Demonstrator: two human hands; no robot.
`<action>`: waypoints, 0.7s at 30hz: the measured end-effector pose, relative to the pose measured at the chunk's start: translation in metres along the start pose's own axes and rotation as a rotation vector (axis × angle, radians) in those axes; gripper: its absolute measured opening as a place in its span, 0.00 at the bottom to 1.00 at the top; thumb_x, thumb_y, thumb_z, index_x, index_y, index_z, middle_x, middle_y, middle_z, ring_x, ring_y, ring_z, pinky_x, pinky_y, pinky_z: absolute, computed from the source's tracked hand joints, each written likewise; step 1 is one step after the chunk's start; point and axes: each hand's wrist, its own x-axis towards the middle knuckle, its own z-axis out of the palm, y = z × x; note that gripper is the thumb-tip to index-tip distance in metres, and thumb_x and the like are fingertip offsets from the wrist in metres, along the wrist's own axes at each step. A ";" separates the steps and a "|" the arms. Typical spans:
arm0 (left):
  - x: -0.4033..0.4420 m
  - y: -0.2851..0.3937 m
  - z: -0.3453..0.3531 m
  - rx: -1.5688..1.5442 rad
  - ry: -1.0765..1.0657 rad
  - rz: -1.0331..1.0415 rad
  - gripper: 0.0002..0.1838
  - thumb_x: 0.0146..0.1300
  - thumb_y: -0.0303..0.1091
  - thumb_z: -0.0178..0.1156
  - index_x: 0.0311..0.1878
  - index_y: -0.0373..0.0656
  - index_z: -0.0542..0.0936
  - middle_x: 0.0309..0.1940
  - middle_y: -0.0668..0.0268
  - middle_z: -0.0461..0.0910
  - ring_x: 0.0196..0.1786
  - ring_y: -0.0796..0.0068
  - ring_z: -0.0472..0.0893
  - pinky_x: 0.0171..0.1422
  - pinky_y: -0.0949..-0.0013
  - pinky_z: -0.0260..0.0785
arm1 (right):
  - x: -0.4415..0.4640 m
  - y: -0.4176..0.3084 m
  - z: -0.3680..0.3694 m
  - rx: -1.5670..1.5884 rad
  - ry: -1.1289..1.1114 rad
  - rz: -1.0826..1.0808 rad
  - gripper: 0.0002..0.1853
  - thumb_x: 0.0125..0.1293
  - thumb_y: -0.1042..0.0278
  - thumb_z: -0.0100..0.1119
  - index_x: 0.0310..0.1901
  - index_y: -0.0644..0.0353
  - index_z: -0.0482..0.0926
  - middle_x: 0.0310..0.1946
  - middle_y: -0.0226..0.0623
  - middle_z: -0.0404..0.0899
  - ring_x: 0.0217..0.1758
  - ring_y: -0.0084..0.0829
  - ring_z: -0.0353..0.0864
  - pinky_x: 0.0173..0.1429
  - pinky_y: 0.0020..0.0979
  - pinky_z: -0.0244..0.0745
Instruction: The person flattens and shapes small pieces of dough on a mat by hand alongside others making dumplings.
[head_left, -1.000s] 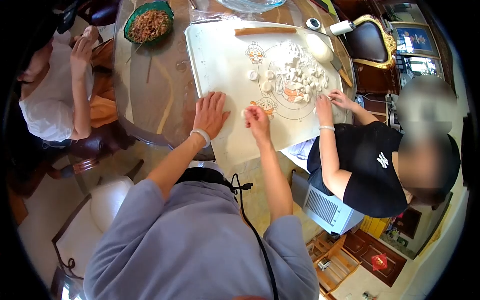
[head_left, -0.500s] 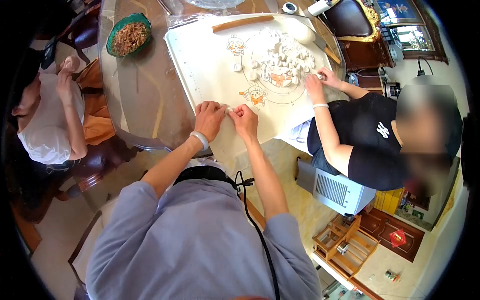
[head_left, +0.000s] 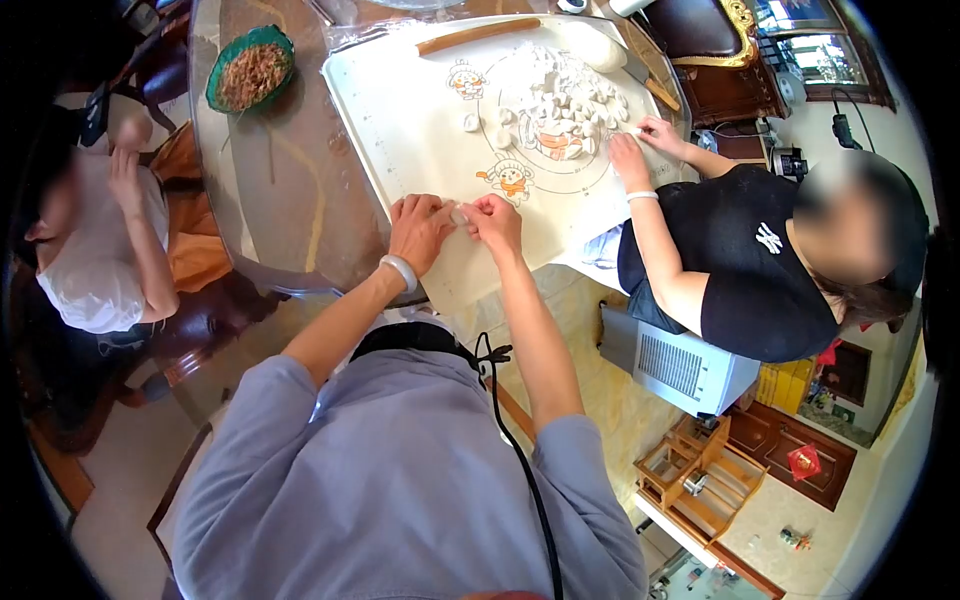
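Note:
Near the front edge of the white printed mat (head_left: 400, 120), a small pale piece of dough (head_left: 459, 215) is pinched between my two hands. My left hand (head_left: 421, 232), with a pale bangle on its wrist, holds the dough's left side with thumb and fingertips. On the other side, my right hand (head_left: 496, 224) grips it with thumb and forefinger, the rest of the fingers curled. The fingers partly cover the dough. Beyond my hands lie several floury dough pieces (head_left: 560, 105), and one separate dough piece (head_left: 471, 123) sits left of them.
A wooden rolling pin (head_left: 478, 37), a large dough roll (head_left: 597, 48) and a knife (head_left: 660, 94) lie toward the mat's far side. A green bowl of filling (head_left: 251, 70) stands left. A co-worker's hands (head_left: 630, 155) work at the right edge; another person (head_left: 105, 230) sits left.
The dough between my fingers shows more plainly and looks flatter. My right hand has turned slightly. The whole view has shifted a little.

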 end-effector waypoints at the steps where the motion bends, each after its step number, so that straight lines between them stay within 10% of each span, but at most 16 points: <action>1: 0.000 0.001 0.000 -0.013 -0.005 -0.015 0.20 0.50 0.32 0.65 0.50 0.51 0.79 0.42 0.66 0.75 0.51 0.62 0.70 0.60 0.57 0.57 | 0.001 0.000 0.001 -0.046 0.024 0.000 0.13 0.52 0.60 0.70 0.27 0.60 0.77 0.21 0.33 0.80 0.20 0.24 0.79 0.26 0.26 0.72; 14: 0.001 0.003 0.009 0.014 0.034 -0.047 0.18 0.49 0.36 0.67 0.46 0.48 0.81 0.41 0.66 0.75 0.50 0.62 0.71 0.60 0.55 0.55 | 0.009 0.029 0.001 -0.324 0.106 -0.171 0.13 0.53 0.58 0.67 0.27 0.59 0.78 0.22 0.34 0.81 0.22 0.28 0.80 0.31 0.30 0.73; 21: -0.002 0.006 0.004 0.021 0.042 -0.052 0.15 0.51 0.37 0.66 0.44 0.49 0.82 0.40 0.65 0.76 0.49 0.62 0.72 0.59 0.57 0.57 | -0.009 0.028 0.005 0.016 0.113 -0.062 0.07 0.60 0.74 0.58 0.38 0.69 0.79 0.29 0.37 0.83 0.28 0.25 0.83 0.34 0.24 0.80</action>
